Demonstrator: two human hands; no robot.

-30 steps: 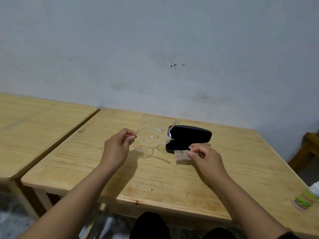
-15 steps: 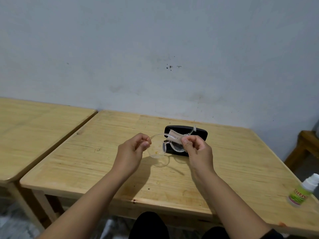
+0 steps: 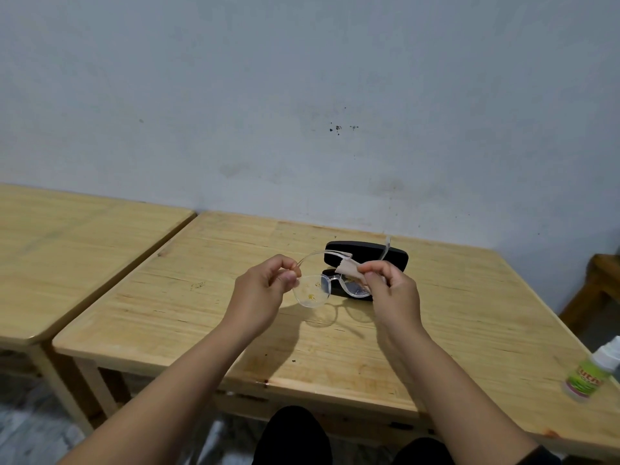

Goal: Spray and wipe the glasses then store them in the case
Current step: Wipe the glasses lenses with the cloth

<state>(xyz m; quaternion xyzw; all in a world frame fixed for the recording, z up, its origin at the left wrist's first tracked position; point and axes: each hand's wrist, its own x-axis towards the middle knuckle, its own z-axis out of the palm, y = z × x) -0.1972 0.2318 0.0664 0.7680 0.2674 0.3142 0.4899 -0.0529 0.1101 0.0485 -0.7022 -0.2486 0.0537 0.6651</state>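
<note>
Clear-framed glasses [image 3: 313,292] are held above the wooden table [image 3: 208,317], with yellowish specks on the left lens. My left hand [image 3: 265,290] pinches the left corner of the frame. My right hand [image 3: 391,285] holds a small beige cloth [image 3: 347,270] pressed against the right lens, partly hiding it. The black glasses case [image 3: 367,258] lies shut on the table just behind the glasses. A small spray bottle [image 3: 592,374] with a green label and white cap lies at the table's right edge.
A second wooden table [image 3: 67,250] stands to the left with a narrow gap between. A grey wall runs right behind both tables. A brown wooden piece of furniture [image 3: 600,283] shows at the far right.
My right hand lifted the cloth off the table and brought it up onto the right lens. Both hands drew the glasses slightly nearer to me, in front of the case.
</note>
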